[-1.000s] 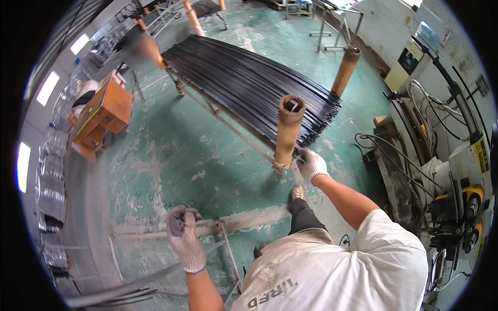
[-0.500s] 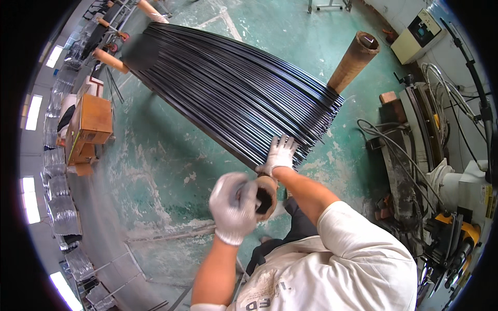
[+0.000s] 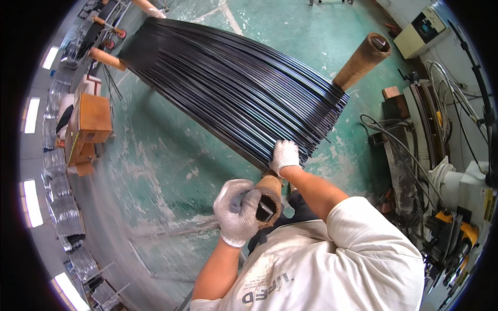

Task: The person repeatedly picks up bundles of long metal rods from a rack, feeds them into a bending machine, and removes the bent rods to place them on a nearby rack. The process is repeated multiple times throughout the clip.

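A wide bundle of long, thin black rods (image 3: 223,88) stretches away from me toward the far left. My right hand (image 3: 286,155), in a white knit glove, is closed over the near edge of the bundle by the rod ends; its fingertips are partly hidden. Just below it, a brown cardboard tube (image 3: 274,187) points up at me, and a metal bar shows inside its open end. Against the left side of this tube rests my gloved left hand (image 3: 236,212). Its fingers are curled in around a grey patch, which may be a held thing or a stain on the glove.
Another cardboard tube (image 3: 363,61) rises at the bundle's far right corner. Two more tubes stand at its far end, including one at the left (image 3: 108,59). Cables (image 3: 391,127) and machinery line the right side. A cardboard box (image 3: 94,116) stands at the left.
My right hand has gone from lying flat with fingers spread to curled over the rods. The left hand, blurred before, has settled beside the tube. The view has shifted slightly.
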The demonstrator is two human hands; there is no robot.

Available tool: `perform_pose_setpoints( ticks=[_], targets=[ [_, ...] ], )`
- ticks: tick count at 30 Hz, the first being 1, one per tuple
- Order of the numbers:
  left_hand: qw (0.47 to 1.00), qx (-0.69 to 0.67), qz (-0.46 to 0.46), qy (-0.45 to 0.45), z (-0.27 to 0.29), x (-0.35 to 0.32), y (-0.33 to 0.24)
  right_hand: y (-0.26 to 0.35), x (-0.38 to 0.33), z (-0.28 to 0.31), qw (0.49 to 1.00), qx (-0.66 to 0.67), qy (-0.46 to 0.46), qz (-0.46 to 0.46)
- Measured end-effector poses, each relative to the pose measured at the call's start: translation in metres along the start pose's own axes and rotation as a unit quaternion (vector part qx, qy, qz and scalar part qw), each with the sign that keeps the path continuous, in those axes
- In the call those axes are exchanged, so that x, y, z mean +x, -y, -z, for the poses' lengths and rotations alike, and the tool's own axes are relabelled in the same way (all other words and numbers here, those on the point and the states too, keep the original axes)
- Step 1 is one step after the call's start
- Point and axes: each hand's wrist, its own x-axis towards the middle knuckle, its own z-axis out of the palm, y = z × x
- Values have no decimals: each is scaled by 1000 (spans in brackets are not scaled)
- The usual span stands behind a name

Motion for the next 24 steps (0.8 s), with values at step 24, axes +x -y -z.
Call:
perform_pose_setpoints(
  ticks=[24],
  targets=[
    [1000,22,-5,3,5,-9,-8,-9,27,10,989,32,143,17]
  ],
)
